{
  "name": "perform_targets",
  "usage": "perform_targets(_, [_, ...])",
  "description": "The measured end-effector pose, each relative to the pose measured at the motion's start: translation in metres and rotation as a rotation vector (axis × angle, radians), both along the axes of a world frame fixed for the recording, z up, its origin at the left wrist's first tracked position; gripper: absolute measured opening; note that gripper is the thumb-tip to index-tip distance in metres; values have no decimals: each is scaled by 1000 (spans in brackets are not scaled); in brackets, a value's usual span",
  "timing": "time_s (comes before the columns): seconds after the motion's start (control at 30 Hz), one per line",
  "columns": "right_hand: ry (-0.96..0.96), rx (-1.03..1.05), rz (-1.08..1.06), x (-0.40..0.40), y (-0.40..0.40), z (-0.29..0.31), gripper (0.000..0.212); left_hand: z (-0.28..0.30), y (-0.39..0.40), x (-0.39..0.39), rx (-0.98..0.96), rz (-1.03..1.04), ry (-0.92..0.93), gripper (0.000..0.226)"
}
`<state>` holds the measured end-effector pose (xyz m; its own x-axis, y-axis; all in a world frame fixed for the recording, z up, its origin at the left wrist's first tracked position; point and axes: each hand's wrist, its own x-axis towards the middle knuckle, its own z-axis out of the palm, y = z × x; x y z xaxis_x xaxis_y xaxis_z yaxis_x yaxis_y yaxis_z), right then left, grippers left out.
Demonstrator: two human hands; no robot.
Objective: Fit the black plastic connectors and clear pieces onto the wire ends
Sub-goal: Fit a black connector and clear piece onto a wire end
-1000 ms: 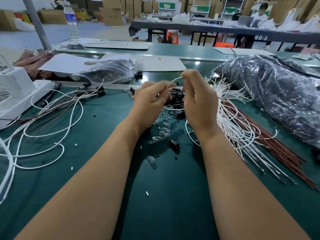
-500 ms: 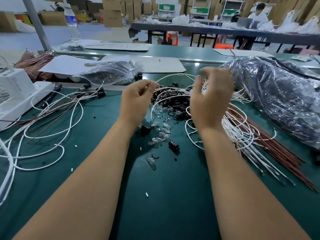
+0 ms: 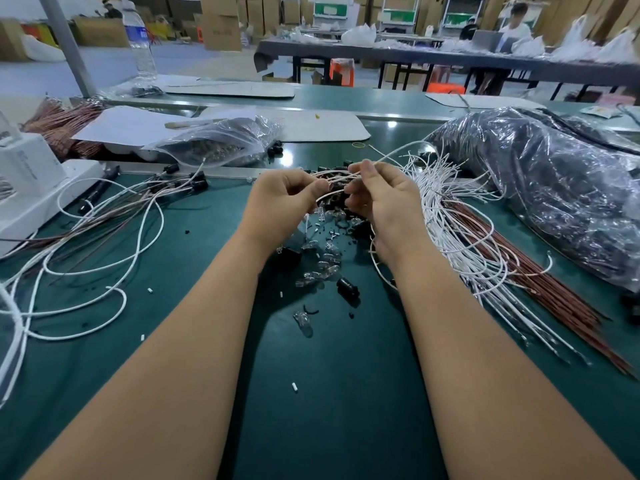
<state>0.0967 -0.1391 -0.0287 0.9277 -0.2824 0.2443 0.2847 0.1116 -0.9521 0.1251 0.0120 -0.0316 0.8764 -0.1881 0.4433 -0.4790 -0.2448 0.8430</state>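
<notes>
My hands have closed together again: left hand and right hand both pinch thin white wires over the dark green bench mat; cardboard boxes at twelve o'clock.

bare mat near, wires flank (both sides)

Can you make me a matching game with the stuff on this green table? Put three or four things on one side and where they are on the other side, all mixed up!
Things:
1. water bottle
2. big black plastic bag
3. white wires
4. clear bulbs

Places:
A. on the green mat between the two forearms
B. held between the left hand and the right hand
C. at the right side of the table
D. standing far back on the left

Pairs: 1-D, 2-C, 3-B, 4-A
</notes>
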Motion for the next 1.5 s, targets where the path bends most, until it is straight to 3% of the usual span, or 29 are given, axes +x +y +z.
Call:
perform_targets(0.17, [63, -104, 77, -2, 2, 1, 9, 1, -2, -3, 31, -15, -52, 14])
perform_targets(0.4, [32, 74, -13, -1, -3, 2, 8, -3, -10, -4, 117, -1, -90, 31])
perform_targets(0.53, [41, 337, -156, 1, -13, 4, 17, -7, -18, -4, 385, -1, -140, 13])
perform_targets(0.6, [46, 417, -180, 1, -16, 5, 18, -8, -23, -6, 511, -15, -221, 20])
perform_targets(0.73, [51, 434, -185, 1, -13, 6, 18, -12, -32, -8, 805, 48, -342, 35])
perform_targets(0.8, [59, 405, -173, 2, -11, 6, 16, -13, -33, -8, 847, 63, -334, 35])
perform_targets(1.13, [44, 260, -127, 0, -9, 6, 16, -11, -30, -7, 563, -15, -193, 19])
perform_targets(1.3, [35, 231, -63, -1, -6, 6, 17, -4, -25, -3, 232, 77, -126, 29])
perform_targets(1.5, [-30, 205, -19, -1, -3, 4, 15, 1, -6, 0, -344, 4, 227, 18])
